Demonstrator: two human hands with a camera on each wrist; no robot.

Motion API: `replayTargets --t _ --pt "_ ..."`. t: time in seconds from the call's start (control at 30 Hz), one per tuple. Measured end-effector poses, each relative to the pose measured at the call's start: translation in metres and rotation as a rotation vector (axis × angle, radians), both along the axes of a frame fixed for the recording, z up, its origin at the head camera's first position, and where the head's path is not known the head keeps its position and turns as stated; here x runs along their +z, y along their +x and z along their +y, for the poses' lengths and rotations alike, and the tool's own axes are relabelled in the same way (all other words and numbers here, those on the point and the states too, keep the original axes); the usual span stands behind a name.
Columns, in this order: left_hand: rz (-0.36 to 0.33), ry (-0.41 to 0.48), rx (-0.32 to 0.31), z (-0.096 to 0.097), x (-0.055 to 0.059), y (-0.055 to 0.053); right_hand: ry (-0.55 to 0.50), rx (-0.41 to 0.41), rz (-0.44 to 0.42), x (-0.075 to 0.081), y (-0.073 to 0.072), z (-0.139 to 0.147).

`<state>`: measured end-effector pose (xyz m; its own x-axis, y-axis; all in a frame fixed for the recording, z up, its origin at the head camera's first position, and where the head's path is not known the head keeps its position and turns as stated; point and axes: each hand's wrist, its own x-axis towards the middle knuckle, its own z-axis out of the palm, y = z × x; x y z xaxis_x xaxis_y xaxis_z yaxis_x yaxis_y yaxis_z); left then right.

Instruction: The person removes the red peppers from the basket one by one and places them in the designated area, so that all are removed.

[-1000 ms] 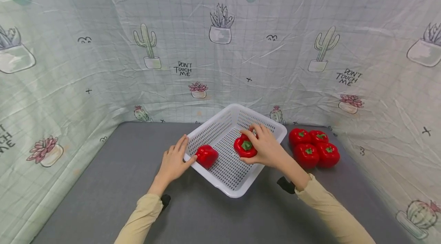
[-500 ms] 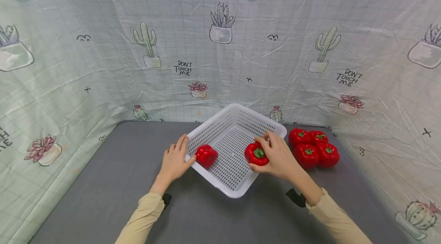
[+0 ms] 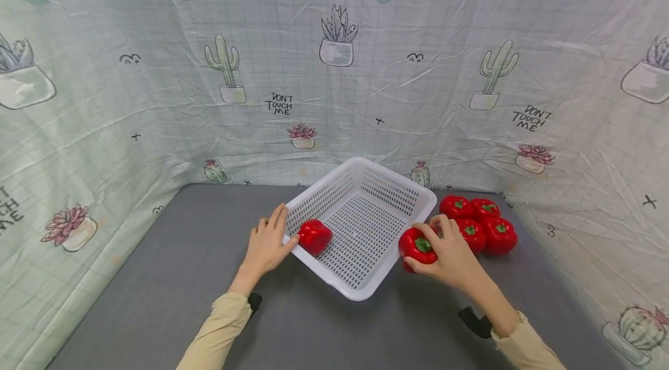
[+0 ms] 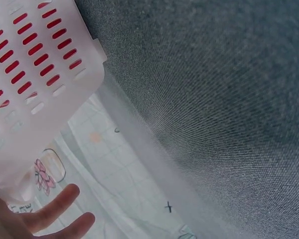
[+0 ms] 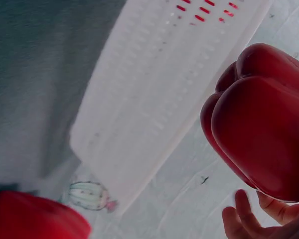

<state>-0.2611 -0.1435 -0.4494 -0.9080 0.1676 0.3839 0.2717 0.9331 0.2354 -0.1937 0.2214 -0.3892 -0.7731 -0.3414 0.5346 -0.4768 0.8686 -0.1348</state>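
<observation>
My right hand grips a red bell pepper, green stem up, just off the right side of the white slotted plastic basket. In the right wrist view this pepper fills the right side, raised beside the basket's outer wall. Another red bell pepper lies on its side in the basket's left corner. My left hand rests on the rim at that corner, fingers extended and thumb across the edge. Red shows through the slots in the left wrist view, where two fingertips extend past the basket.
Several red bell peppers stand grouped on the grey table right of the basket, partly behind my right hand. One red pepper appears low in the right wrist view. A cactus-printed cloth surrounds the table's back and sides.
My right hand has carried its bell pepper rightward, from over the basket's inside to past its right rim. The left hand, the basket and the pepper lying inside it have stayed put.
</observation>
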Motion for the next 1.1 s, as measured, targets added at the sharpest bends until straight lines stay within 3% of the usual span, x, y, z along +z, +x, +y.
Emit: replayTargets --t 0.33,0.53,0.83,1.1 --pt "0.002 -0.011 -0.001 0.0 -0.001 0.001 -0.074 -0.034 -0.061 -0.019 0.008 0.026" --pt "0.011 -0.012 -0.003 0.0 0.0 0.0 -0.065 -0.055 -0.028 -0.026 0.01 0.036" --pt "0.004 -0.002 -0.001 0.001 0.001 0.0 0.035 -0.105 0.066 -0.036 0.007 0.05" --pt "0.005 0.002 -0.011 0.0 0.0 0.0 0.038 -0.135 0.067 -0.043 0.008 0.061"
